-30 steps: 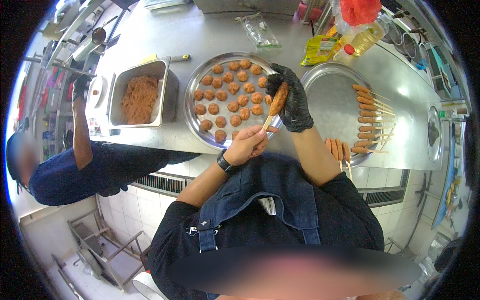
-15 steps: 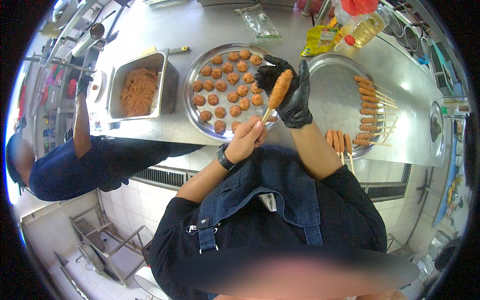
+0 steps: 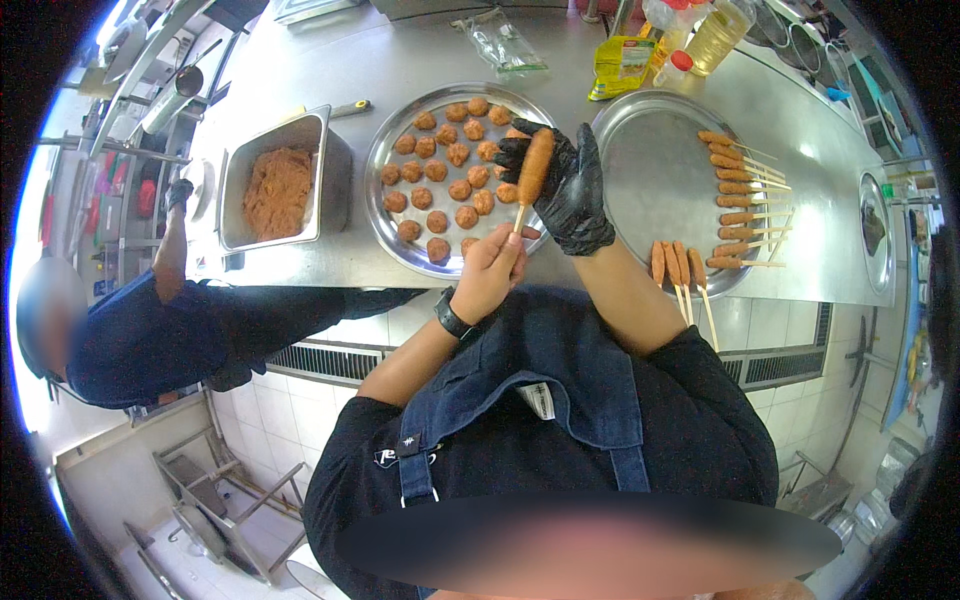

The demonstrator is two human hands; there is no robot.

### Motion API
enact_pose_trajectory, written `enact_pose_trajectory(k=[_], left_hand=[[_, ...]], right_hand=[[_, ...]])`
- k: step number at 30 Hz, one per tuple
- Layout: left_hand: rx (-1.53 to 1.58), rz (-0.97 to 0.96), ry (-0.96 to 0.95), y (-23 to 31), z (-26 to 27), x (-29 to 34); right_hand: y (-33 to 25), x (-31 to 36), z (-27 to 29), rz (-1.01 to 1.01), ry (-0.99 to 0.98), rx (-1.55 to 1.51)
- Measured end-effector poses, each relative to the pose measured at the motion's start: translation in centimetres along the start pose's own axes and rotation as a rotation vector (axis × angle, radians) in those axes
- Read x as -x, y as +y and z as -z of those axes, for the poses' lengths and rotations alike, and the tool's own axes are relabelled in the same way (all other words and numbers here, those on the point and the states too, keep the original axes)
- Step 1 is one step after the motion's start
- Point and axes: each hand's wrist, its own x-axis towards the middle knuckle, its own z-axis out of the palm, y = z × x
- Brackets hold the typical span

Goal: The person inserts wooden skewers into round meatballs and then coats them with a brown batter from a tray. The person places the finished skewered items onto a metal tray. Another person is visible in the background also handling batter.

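My bare left hand [image 3: 490, 266], with a dark watch at the wrist, pinches the wooden stick of a meat skewer [image 3: 535, 170]. The skewer stands tilted, its long smooth meat part at the top. Behind and beside that meat is my right hand [image 3: 578, 205] in a black glove, fingers and thumb spread apart; whether the palm touches the meat I cannot tell. Below them, a round metal tray [image 3: 380, 215] carries several meatballs [image 3: 436, 171]. On the right, another round tray [image 3: 640, 150] holds several finished-looking meat skewers [image 3: 735, 188] along its right and near edges.
A deep metal pan [image 3: 335, 190] of minced meat [image 3: 275, 195] stands at left, a yellow-and-black handle [image 3: 350, 108] behind it. A plastic bag [image 3: 503, 45], yellow packet [image 3: 622, 66] and oil bottle [image 3: 722, 38] lie at the back. Another person [image 3: 150, 345] works at far left.
The skewer and both hands have shifted slightly left, and the skewer is more upright. The right hand's fingers stay spread. The other person's arm has moved a little.
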Motion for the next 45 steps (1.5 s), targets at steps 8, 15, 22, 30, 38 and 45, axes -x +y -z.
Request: enact_pose_trajectory(k=[8,15,22,30,38,45], left_hand=[[-0.114,0.001,0.032,0.7,-0.3,0.8],[-0.064,0.063,-0.027,0.2,0.1,0.9],[0.044,0.043,-0.009,-0.3,0.3,1.0],[-0.043,0.028,-0.024,0.4,0.3,1.0],[0.208,0.139,-0.190,0.0,1.4,0.7],[0.324,0.175,-0.254,-0.1,1.8,0.2]], right_hand=[[0.5,-0.3,1.2,0.070,0.063,0.053],[0.9,0.0,1.6,0.019,0.120,0.095],[0.9,-0.2,0.8,0.021,0.143,0.094],[1.1,0.0,1.0,0.012,0.060,0.040],[0.2,0.8,-0.2,0.021,-0.067,0.307],[0.0,-0.7,0.3,0.060,0.033,0.202]])
